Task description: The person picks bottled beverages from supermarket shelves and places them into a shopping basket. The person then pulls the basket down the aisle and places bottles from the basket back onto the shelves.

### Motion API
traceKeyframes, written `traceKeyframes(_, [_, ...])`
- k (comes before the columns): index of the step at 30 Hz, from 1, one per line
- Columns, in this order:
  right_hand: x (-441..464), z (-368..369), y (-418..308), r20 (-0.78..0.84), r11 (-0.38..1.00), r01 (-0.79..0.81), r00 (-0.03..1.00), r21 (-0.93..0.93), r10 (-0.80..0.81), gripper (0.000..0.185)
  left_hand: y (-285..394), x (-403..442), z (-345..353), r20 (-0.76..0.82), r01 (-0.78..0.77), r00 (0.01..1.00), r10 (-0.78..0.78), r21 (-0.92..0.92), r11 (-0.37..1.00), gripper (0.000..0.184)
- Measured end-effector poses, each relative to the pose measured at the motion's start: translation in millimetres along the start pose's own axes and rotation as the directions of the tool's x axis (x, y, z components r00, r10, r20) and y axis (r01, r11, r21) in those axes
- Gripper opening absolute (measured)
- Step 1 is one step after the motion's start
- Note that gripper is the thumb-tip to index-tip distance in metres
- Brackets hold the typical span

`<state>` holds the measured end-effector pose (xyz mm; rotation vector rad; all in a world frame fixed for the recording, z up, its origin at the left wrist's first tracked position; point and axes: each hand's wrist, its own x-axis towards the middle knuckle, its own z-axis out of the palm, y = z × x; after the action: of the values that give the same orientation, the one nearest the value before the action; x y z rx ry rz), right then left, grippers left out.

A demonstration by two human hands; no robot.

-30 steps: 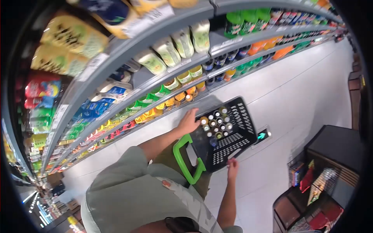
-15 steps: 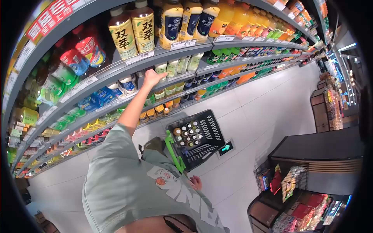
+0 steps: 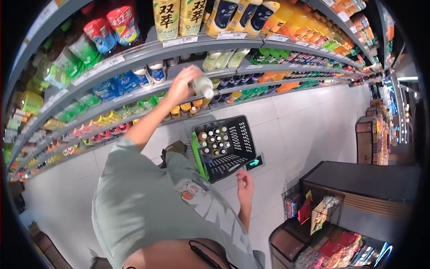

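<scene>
My left hand (image 3: 181, 84) is closed around a pale green drink bottle (image 3: 202, 84) with a white cap, held tilted with the cap toward the floor, just in front of the shelf. Behind it stand several similar pale bottles (image 3: 224, 59) on the shelf. My right hand (image 3: 244, 181) hangs beside the basket, fingers loosely bent, holding nothing. On the floor below is a black shopping basket (image 3: 241, 134) with a green handle (image 3: 199, 158). Several upright bottles (image 3: 215, 142), mostly white-capped, fill one end of it.
Curved drink shelves (image 3: 134, 58) run across the left and top, with yellow tea bottles (image 3: 166, 20) and orange drinks (image 3: 291, 20). A lit green arrow sign (image 3: 255, 162) lies in the floor by the basket. To the right stands a dark display counter (image 3: 354, 184) with a wire rack.
My left hand has drawn back from the shelf with a bottle in it. My right hand has come forward and up beside the basket. The view has shifted slightly.
</scene>
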<state>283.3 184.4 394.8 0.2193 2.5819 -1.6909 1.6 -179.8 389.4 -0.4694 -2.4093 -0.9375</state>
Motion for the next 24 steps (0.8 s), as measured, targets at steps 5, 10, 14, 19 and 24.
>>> traceKeyframes(5, [58.9,-2.0,-147.8,0.079,0.827,0.497,0.866,-0.263,-0.494,0.041,83.5,-37.8,-22.1,0.397,0.166,0.916,0.062,-0.515,0.841,0.062])
traceKeyframes(10, [87.1,-15.8,-179.3,0.543,0.649,0.634,0.749,-0.420,-0.380,0.057,122.1,-98.1,16.4,0.840,0.610,0.430,0.332,-0.541,0.579,0.068])
traceKeyframes(14, [72.8,-30.5,-122.8,0.718,0.900,0.364,0.690,-0.241,-0.087,0.070,125.4,-119.5,52.0,0.861,0.744,0.119,0.495,-0.407,0.530,0.064])
traceKeyframes(19, [52.6,-31.0,-94.4,0.652,0.938,0.092,0.741,-0.335,0.160,0.073,134.0,-109.2,72.7,0.794,0.890,-0.006,0.608,-0.273,0.366,0.067])
traceKeyframes(24, [41.7,-42.1,-27.8,0.496,0.980,0.020,0.864,-0.196,0.081,0.065,118.4,-116.1,132.6,0.867,0.864,-0.098,0.489,-0.170,0.474,0.060])
